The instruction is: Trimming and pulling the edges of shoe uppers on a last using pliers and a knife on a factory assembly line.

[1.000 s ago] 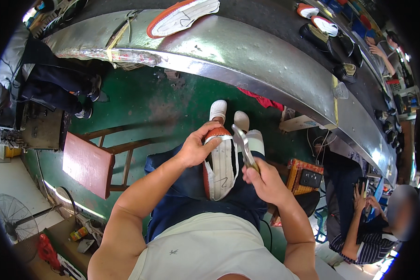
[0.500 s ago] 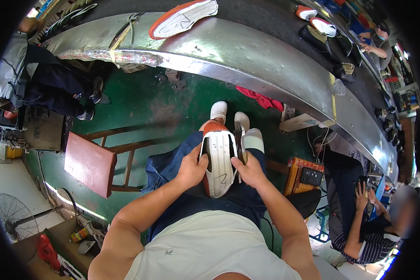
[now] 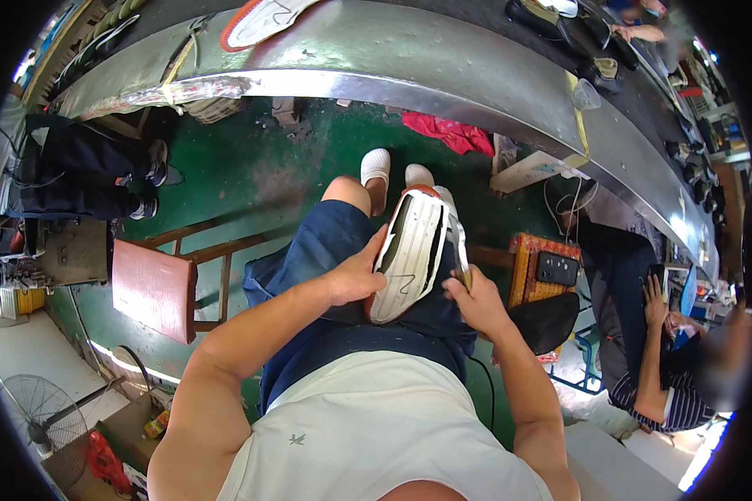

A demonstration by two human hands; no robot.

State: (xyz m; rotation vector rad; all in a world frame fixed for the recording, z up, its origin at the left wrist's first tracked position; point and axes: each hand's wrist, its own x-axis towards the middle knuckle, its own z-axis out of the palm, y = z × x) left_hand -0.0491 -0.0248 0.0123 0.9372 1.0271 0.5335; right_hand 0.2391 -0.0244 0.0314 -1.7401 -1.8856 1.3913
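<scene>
A white and orange shoe (image 3: pixel 409 250) lies sole side up across my lap, its pale bottom marked with a dark pencil line. My left hand (image 3: pixel 359 275) grips its left edge near the end closest to me, thumb on the bottom. Closed around the handle of metal pliers (image 3: pixel 458 238), my right hand (image 3: pixel 479 302) is beside the shoe's right edge. The jaws are hard to make out; they lie along the far right side of the shoe. I cannot tell whether they touch it.
A metal-edged bench (image 3: pixel 376 50) curves ahead, bearing another orange-white shoe (image 3: pixel 263 21) and dark shoes. To the left are a brown stool (image 3: pixel 154 288) and a standing person. A woven stool (image 3: pixel 526 275) with a black phone (image 3: pixel 557 268) is at right, near a seated person.
My right hand and the pliers have moved right, off the shoe's edge. The shoe has tilted, its far end leaning right. My left knee now shows, and the view has shifted.
</scene>
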